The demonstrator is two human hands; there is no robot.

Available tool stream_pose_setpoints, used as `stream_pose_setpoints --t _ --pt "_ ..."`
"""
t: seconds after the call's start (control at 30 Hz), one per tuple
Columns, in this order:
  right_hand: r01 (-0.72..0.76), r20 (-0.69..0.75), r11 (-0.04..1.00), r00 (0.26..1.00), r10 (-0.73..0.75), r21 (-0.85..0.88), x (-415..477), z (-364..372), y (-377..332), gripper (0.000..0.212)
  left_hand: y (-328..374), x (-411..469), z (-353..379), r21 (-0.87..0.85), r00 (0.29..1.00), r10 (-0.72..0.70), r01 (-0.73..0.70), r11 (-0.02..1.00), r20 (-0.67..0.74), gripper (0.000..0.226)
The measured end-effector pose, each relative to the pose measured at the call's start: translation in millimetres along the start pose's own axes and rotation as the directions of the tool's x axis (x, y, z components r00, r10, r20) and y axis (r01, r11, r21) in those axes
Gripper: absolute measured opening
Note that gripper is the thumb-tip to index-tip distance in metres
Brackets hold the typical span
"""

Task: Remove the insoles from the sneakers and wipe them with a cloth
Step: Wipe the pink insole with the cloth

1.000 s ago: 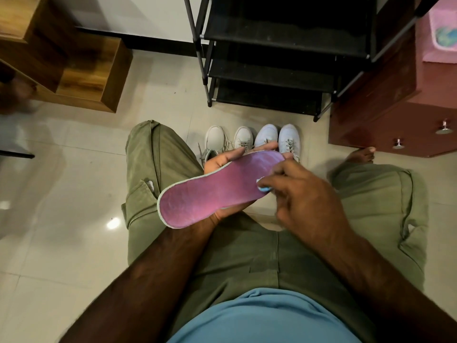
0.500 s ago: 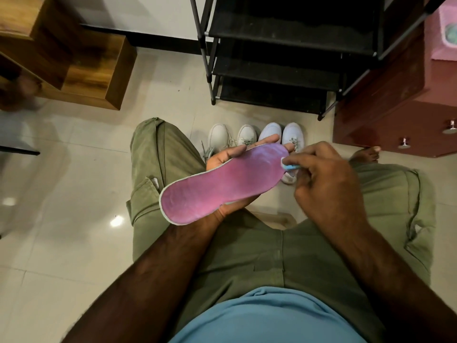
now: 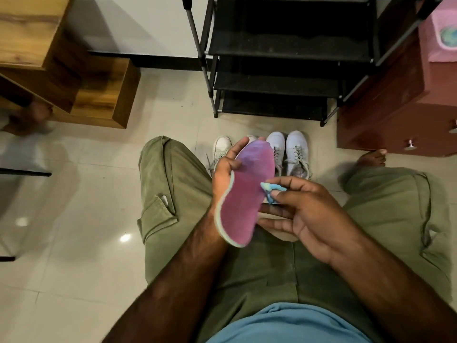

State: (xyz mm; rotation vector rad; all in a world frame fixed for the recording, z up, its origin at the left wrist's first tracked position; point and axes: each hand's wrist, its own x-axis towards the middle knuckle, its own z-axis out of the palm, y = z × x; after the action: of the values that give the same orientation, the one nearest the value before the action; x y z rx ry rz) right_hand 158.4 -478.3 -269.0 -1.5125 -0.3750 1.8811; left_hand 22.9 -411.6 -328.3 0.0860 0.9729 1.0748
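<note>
My left hand (image 3: 226,169) holds a pink insole (image 3: 243,204) with a pale green rim, tilted almost upright above my lap, toe end pointing away. My right hand (image 3: 304,214) pinches a small light-blue cloth (image 3: 272,190) and touches it to the insole's right edge near the middle. Two pairs of white sneakers stand on the floor beyond my hands: one sneaker (image 3: 296,152) with its mate to the right, another sneaker (image 3: 221,147) to the left, whose mate is mostly hidden behind the insole.
I sit on a glossy tiled floor (image 3: 74,194) with legs spread in olive trousers. A black shoe rack (image 3: 279,58) stands ahead, a dark red cabinet (image 3: 400,107) at right, wooden box shelves (image 3: 74,82) at left. A bare foot (image 3: 373,157) lies by the cabinet.
The insole has swung from lying across to nearly upright. My right hand with the cloth moved from the toe end down to the insole's middle right edge.
</note>
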Motion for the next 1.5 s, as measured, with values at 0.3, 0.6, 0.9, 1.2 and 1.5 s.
stream_pose_setpoints --t 0.3,0.6,0.9,1.2,1.5 --pt "0.087 -0.129 0.981 0.985 -0.110 -0.174 14 -23 -43 0.022 -14 -17 4 0.378 0.946 0.190 -0.283 0.882 0.264 0.050" --pt "0.364 0.279 0.220 0.899 -0.339 -0.905 15 -50 -108 0.037 -1 -25 2 0.175 0.887 -0.333 0.290 0.941 0.319 0.076" --pt "0.473 0.472 -0.063 0.846 -0.247 -0.879 23 -25 -105 0.037 1 -26 2 0.112 0.792 -0.512 0.506 0.855 0.333 0.041" --pt "0.399 0.321 -0.095 0.551 -0.770 -0.912 15 -30 -40 0.028 -3 -18 1 0.043 0.829 -0.475 0.485 0.873 0.294 0.041" --pt "0.406 0.242 0.075 0.672 -0.700 -0.911 20 -25 -16 0.026 -5 -16 -2 -0.032 0.824 -0.474 0.508 0.861 0.311 0.052"
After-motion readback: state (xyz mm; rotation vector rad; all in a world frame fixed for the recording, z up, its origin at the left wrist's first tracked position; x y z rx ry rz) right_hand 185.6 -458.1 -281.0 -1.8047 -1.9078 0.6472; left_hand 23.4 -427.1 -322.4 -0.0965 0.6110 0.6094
